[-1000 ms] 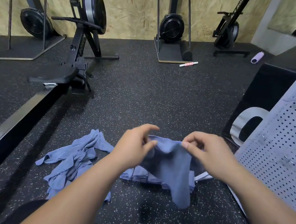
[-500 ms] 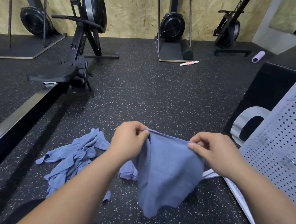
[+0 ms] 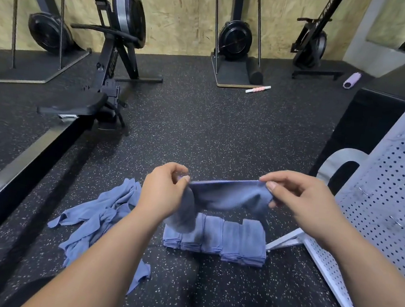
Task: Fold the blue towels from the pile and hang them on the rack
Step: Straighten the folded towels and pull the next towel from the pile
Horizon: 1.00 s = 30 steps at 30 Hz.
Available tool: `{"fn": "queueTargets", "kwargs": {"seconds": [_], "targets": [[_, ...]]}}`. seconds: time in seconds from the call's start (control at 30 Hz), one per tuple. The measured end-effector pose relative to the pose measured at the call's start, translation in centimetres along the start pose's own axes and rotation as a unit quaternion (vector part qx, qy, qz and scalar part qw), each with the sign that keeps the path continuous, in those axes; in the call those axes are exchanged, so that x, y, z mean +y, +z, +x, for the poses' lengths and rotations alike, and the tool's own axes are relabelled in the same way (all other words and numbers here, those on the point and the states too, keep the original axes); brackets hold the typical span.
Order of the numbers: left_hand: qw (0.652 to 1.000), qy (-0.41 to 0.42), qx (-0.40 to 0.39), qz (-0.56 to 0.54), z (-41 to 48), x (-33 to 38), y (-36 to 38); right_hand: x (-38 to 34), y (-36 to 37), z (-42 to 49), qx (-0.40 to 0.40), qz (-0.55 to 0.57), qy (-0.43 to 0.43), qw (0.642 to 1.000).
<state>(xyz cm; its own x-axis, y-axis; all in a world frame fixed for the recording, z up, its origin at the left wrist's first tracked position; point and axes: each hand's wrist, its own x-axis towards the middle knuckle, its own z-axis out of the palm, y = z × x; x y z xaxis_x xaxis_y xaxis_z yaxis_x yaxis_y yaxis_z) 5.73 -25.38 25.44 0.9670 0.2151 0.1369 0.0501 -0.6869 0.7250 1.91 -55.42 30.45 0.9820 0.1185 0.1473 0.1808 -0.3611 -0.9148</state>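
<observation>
left hand (image 3: 161, 194) — pinches towel (image 3: 227, 195) | right hand (image 3: 298, 199) — pinches its other corner | folded stack (image 3: 220, 239) on floor (image 3: 198, 133)

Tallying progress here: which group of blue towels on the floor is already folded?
The neat row of folded towels beside the rack, under the held towel. The pile further left lies crumpled and tangled.

Both arms outstretched — left hand (image 3: 161, 194) and right hand (image 3: 298, 199) raised, fingers pinched.
</observation>
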Motion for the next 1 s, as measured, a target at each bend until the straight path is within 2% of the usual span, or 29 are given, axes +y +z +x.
{"fn": "queueTargets", "kwargs": {"seconds": [0.2, 0.27, 0.37, 0.47, 0.63, 0.7, 0.83, 1.0], "targets": [[0.994, 0.033, -0.050, -0.091, -0.2, 0.3, 0.8, 0.1, 0.0, 0.1, -0.053, 0.048, 0.006, 0.997], [0.987, 0.037, -0.082, -0.134, -0.3, 0.4, 1.1, 0.5, 0.2, 0.1, -0.053, -0.005, -0.003, 0.999], [0.974, 0.050, -0.116, -0.186, -0.7, 0.8, 1.3, 1.3, 0.9, 0.1, -0.007, -0.074, -0.017, 0.997], [0.960, 0.062, -0.145, -0.231, -1.3, 1.6, 1.4, 1.4, 1.9, 0.0, 0.000, -0.114, -0.075, 0.991], [0.946, 0.064, -0.181, -0.261, -2.1, 2.6, 2.0, 1.1, 3.9, -0.3, -0.074, 0.016, -0.044, 0.996], [0.939, 0.066, -0.192, -0.276, -2.5, 2.9, 2.2, 1.0, 4.5, -0.4, -0.080, 0.009, -0.055, 0.995], [0.923, 0.082, -0.220, -0.304, -3.2, 3.6, 2.2, 1.1, 5.3, -0.5, -0.047, 0.026, -0.045, 0.998], [0.906, 0.091, -0.236, -0.340, -3.7, 4.0, 2.0, 1.4, 5.3, -0.4, 0.021, -0.061, -0.044, 0.997]]}}
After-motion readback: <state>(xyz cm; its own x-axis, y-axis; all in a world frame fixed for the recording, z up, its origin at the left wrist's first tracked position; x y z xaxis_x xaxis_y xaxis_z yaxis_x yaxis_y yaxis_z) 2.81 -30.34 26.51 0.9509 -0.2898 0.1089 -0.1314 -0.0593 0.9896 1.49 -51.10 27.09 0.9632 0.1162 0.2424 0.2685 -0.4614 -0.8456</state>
